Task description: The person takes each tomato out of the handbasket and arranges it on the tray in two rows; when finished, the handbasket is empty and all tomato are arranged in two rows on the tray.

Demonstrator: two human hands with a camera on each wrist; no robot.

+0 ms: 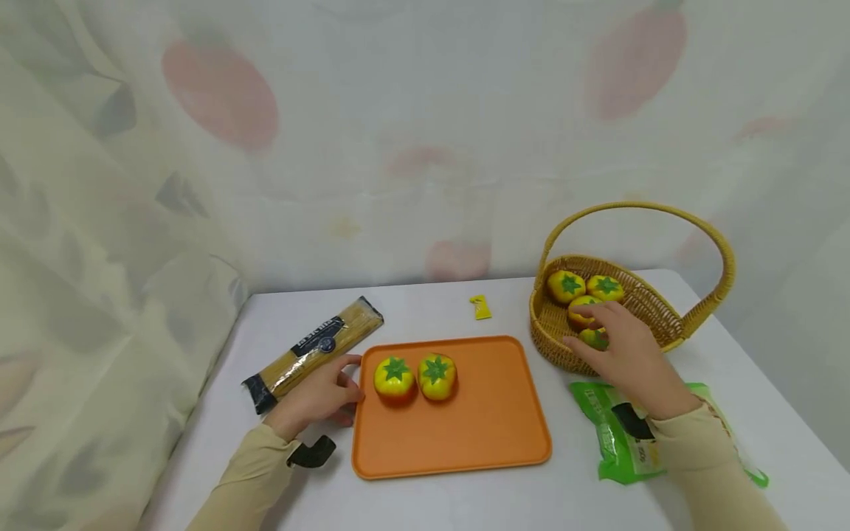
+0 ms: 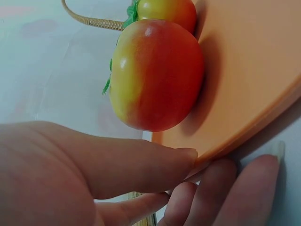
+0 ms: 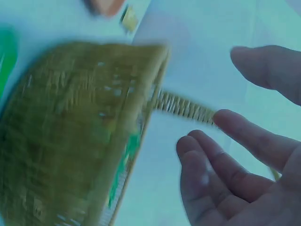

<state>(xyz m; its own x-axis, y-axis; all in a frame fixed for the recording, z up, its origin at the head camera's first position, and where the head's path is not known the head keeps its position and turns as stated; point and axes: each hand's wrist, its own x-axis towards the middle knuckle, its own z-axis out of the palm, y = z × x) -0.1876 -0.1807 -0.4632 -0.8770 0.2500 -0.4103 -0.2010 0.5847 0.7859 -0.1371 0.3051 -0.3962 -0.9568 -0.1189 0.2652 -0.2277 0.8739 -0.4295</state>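
My left hand (image 1: 317, 394) holds the left rim of an orange tray (image 1: 465, 442), with the thumb on the edge and the fingers bent beside it in the left wrist view. Two red-and-yellow persimmons with green leafy tops, the left persimmon (image 1: 395, 380) and the right persimmon (image 1: 437, 376), sit side by side on the tray. Over the front of a wicker basket (image 1: 654, 313) hovers my right hand (image 1: 631, 358), thumb and fingers apart with nothing between them. Several similar persimmons lie inside, such as the back-left persimmon (image 1: 566, 286); the front one is partly hidden by the hand.
A pack of spaghetti (image 1: 315, 354) lies left of the tray, behind my left hand. Beneath my right forearm is a green plastic bag (image 1: 614, 435). A small yellow packet (image 1: 480, 307) lies behind the tray. The basket's tall handle (image 1: 637, 206) arches above it.
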